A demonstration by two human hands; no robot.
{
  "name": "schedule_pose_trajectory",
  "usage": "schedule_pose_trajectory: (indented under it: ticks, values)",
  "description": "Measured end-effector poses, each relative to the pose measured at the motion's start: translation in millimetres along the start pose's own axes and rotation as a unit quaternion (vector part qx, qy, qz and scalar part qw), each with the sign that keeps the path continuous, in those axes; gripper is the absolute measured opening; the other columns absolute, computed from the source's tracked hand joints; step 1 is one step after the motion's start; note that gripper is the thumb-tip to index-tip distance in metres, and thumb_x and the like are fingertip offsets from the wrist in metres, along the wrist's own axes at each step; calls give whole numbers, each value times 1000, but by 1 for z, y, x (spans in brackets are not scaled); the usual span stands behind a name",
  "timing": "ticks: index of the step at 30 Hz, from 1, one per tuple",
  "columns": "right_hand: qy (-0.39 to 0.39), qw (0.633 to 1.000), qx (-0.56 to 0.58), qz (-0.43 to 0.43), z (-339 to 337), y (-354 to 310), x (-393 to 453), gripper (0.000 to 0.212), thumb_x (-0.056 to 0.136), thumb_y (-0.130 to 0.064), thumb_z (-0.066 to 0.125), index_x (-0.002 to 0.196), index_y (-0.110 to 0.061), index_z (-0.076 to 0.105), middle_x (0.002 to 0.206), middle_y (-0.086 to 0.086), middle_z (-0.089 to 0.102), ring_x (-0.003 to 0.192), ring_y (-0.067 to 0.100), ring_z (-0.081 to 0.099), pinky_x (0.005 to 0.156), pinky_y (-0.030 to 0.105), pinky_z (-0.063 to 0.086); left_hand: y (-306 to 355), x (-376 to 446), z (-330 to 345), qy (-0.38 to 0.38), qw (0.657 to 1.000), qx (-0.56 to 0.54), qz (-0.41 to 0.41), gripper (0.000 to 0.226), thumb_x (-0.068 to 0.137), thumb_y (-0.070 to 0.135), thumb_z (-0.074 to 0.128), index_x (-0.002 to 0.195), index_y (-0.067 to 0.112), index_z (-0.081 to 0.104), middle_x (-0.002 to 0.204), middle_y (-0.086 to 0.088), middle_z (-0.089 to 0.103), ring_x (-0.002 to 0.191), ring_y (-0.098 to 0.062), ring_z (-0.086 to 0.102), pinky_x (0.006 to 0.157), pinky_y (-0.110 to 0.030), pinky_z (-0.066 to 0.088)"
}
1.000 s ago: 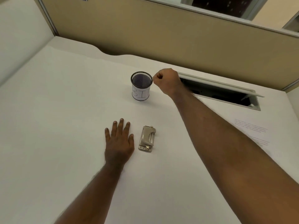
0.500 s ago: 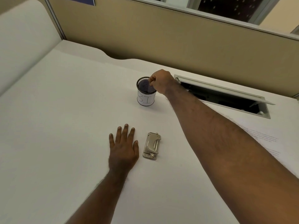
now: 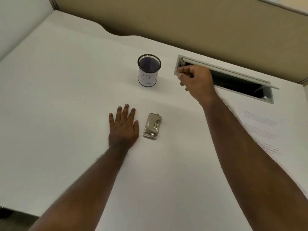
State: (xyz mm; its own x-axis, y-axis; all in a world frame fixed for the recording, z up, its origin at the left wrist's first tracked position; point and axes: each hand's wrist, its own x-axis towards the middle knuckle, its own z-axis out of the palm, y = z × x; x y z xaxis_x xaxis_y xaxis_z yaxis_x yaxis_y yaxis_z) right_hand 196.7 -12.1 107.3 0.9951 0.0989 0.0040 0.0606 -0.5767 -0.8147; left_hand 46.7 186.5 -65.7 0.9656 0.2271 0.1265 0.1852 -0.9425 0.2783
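A black mesh cup point(image 3: 149, 70) with a white paper label stands upright on the white desk point(image 3: 58, 100); its inside looks dark. My right hand point(image 3: 195, 81) hovers to the right of the cup, apart from it, in front of the left end of the desk's cable slot. Its fingers are curled and I see nothing in them. My left hand point(image 3: 123, 126) lies flat on the desk, fingers straight. Just to its right, not touched, lies a small beige metal hole punch point(image 3: 152, 126).
An open cable slot point(image 3: 236, 82) with a raised lid is set into the desk at the back right. A tan partition wall point(image 3: 183, 22) runs along the back. A printed sheet point(image 3: 261, 127) lies at the right edge.
My right hand has drawn back from over the cup's mouth and moved right, toward the cable slot. The left hand and the hole punch have stayed in place.
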Motion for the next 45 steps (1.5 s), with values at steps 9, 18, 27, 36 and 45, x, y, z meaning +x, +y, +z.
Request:
schedule_pose_trajectory:
  ticks: [9, 18, 27, 36, 45]
  values:
    - [-52, 980, -126, 148, -3, 127, -163, 21, 86, -19, 66, 107, -20, 70, 106, -4, 67, 88, 6, 63, 82, 19, 45, -1, 2, 3, -10, 1000, 17, 10, 54, 98, 36, 31, 149, 20, 34, 160, -6, 27, 148, -31, 23, 117, -58, 13]
    - [-58, 964, -244, 95, 19, 129, -179, 24, 88, -35, 61, 109, -27, 69, 103, -7, 65, 105, 17, 55, 82, 33, 49, -2, 2, 5, -13, 999, 31, 14, 54, 99, 37, 29, 150, 20, 33, 160, -6, 27, 148, -32, 23, 116, -58, 15]
    - [-115, 904, -401, 95, 23, 104, -155, 13, 86, -22, 56, 81, -18, 68, 86, -4, 68, 82, 19, 61, 61, 25, 38, -3, 2, 5, -5, 999, 31, 14, 53, 98, 36, 31, 149, 20, 35, 159, -6, 29, 147, -32, 25, 116, -58, 15]
    - [-185, 857, -454, 157, 28, 68, -130, 14, 79, -4, 57, 80, -18, 53, 96, 2, 69, 92, 25, 67, 67, 26, 42, -3, 4, 3, -17, 999, 29, 12, 55, 98, 38, 30, 149, 20, 34, 160, -6, 28, 148, -31, 23, 116, -58, 15]
    - [-181, 861, -455, 140, 33, 77, -135, 26, 76, -9, 57, 60, -17, 38, 71, -1, 52, 68, 25, 53, 62, 25, 40, -2, 3, 1, -20, 1000, 17, 9, 56, 97, 39, 29, 150, 21, 33, 160, -6, 27, 148, -30, 22, 117, -57, 13]
